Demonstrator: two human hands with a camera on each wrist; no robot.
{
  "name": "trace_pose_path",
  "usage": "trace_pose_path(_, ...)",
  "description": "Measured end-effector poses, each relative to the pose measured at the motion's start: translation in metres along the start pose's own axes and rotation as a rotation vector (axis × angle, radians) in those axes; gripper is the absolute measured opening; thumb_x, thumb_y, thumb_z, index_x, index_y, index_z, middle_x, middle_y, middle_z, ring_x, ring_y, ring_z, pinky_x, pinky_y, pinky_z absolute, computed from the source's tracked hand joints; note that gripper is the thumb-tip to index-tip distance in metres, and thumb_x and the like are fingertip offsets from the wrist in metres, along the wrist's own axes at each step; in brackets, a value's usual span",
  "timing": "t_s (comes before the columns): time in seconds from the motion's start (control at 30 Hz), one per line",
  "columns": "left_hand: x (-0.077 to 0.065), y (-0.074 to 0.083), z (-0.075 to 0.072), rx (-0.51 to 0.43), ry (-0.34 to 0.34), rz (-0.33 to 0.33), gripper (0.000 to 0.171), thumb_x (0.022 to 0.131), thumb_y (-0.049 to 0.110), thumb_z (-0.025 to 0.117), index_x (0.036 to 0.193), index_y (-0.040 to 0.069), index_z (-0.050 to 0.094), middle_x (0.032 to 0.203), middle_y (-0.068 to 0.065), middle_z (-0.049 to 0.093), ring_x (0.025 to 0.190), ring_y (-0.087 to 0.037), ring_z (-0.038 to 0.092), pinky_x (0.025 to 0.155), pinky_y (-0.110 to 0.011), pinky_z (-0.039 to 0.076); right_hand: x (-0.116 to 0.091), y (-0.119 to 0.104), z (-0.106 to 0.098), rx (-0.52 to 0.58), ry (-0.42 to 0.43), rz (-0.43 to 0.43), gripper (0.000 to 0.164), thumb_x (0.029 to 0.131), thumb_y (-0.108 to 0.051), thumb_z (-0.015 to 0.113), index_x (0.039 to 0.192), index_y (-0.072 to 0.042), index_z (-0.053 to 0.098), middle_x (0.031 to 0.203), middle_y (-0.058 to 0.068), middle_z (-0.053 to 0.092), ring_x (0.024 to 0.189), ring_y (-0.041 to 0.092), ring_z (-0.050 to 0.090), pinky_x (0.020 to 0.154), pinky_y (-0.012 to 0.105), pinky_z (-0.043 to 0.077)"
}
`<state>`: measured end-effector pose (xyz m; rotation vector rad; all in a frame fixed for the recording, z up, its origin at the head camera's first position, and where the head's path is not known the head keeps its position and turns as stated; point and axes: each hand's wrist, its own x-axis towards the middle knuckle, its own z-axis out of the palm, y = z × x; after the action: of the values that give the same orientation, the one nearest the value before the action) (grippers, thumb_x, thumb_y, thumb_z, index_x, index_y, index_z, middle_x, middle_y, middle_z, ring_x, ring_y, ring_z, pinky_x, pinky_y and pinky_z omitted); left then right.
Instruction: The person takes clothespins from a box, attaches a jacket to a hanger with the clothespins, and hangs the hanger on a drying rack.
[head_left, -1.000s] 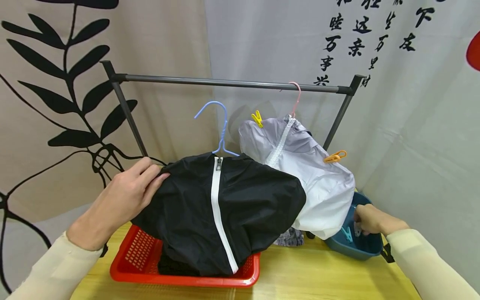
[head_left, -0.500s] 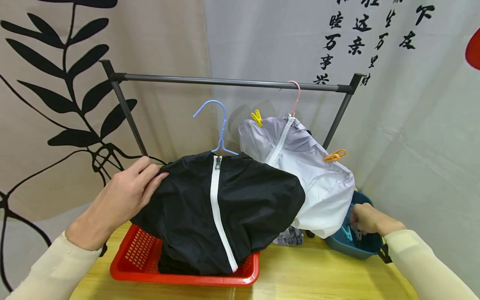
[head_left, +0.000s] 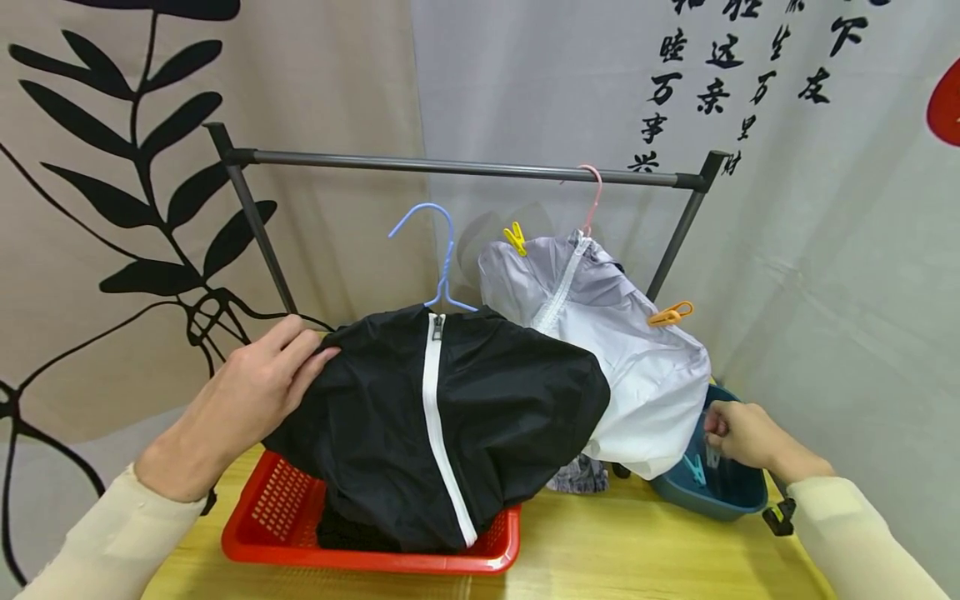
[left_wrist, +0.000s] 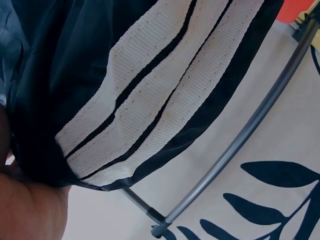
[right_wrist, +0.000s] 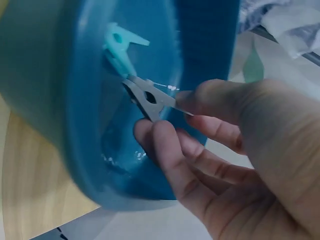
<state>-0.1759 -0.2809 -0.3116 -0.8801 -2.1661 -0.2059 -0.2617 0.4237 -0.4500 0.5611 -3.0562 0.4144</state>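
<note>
My left hand (head_left: 251,392) grips the left shoulder of a black jacket (head_left: 517,400) with a white front zipper. A blue hanger (head_left: 447,258) sticks up out of its collar, its hook free of the rail. White stripes run along the sleeve in the left wrist view. Over a blue basin (head_left: 712,504), my right hand (head_left: 757,437) pinches a grey clothespin (right_wrist: 147,95) between thumb and fingers. A turquoise clothespin (right_wrist: 120,50) lies in the basin just beyond it.
A grey rail (head_left: 450,165) spans the back. From it a white jacket (head_left: 645,375) hangs on a pink hanger (head_left: 597,196), with a yellow clothespin (head_left: 515,238) and an orange clothespin (head_left: 670,314) on its shoulders. A red basket (head_left: 360,560) stands beneath the black jacket.
My right hand has risen slightly and turned at the basin, with the grey clothespin now showing below its fingers. My left hand and the black jacket stay in place.
</note>
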Motion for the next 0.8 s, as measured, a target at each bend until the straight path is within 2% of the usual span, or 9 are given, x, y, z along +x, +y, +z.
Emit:
trace_pose_path(0.13,0.0,0.0,0.002,0.002,0.011,0.01,0.056,0.127,0.047,0.04,0.103,0.006,0.069,0.093,-0.006,0.058,0.066,-0.009,0.054,0.056,-0.029,0.061,-0.002,-0.003,-0.006,0.003,0.037,0.047,0.021,0.094,-0.009,0.092,0.093,-0.013,0.071,0.087,0.002,0.069,0.075,0.014,0.057,0.069,0.034,0.048)
trace_pose_path(0.33,0.0,-0.001,0.002,-0.001,0.006,0.004,0.055,0.127,0.046,0.04,0.103,0.005,0.068,0.094,-0.006,0.058,0.067,-0.01,0.056,0.057,-0.03,0.061,-0.007,-0.012,-0.018,0.069,0.102,0.133,0.013,0.101,-0.01,0.087,0.106,-0.005,0.077,0.105,0.019,0.081,0.085,0.028,0.081,0.071,0.045,0.064)
trace_pose_path(0.5,0.0,0.0,0.001,0.006,-0.007,-0.007,0.057,0.127,0.048,0.039,0.103,0.005,0.067,0.094,-0.005,0.057,0.067,-0.01,0.055,0.057,-0.029,0.061,-0.015,-0.021,-0.024,0.098,0.188,0.159,0.023,0.104,-0.013,0.086,0.119,0.003,0.078,0.117,0.031,0.081,0.087,0.034,0.086,0.069,0.05,0.069)
trace_pose_path(0.6,0.0,0.0,0.001,0.009,-0.015,-0.009,0.057,0.128,0.047,0.039,0.103,0.005,0.067,0.094,-0.006,0.057,0.067,-0.01,0.055,0.057,-0.029,0.061,-0.02,-0.025,-0.026,0.105,0.274,0.154,0.026,0.104,-0.014,0.087,0.122,0.003,0.079,0.117,0.031,0.082,0.085,0.034,0.087,0.067,0.045,0.069)
trace_pose_path(0.67,0.0,0.0,0.001,0.009,-0.017,-0.01,0.056,0.128,0.047,0.039,0.104,0.004,0.067,0.095,-0.006,0.057,0.067,-0.01,0.055,0.057,-0.029,0.061,-0.023,-0.028,-0.028,0.108,0.33,0.152,0.027,0.104,-0.016,0.088,0.123,0.002,0.079,0.114,0.029,0.085,0.083,0.031,0.087,0.065,0.036,0.067)
trace_pose_path(0.7,0.0,0.0,0.001,0.006,-0.018,-0.012,0.056,0.128,0.047,0.039,0.104,0.004,0.067,0.095,-0.006,0.057,0.067,-0.01,0.056,0.057,-0.03,0.061,-0.024,-0.03,-0.028,0.11,0.355,0.152,0.028,0.105,-0.017,0.088,0.123,0.002,0.08,0.112,0.028,0.086,0.081,0.025,0.086,0.064,0.03,0.065)
trace_pose_path(0.8,-0.001,0.0,0.002,0.008,-0.016,-0.011,0.057,0.128,0.047,0.039,0.105,0.004,0.067,0.095,-0.006,0.057,0.066,-0.01,0.056,0.057,-0.03,0.061,-0.027,-0.034,-0.031,0.126,0.425,0.158,0.029,0.105,-0.017,0.088,0.124,0.002,0.08,0.107,0.026,0.087,0.077,-0.007,0.077,0.065,0.012,0.056)
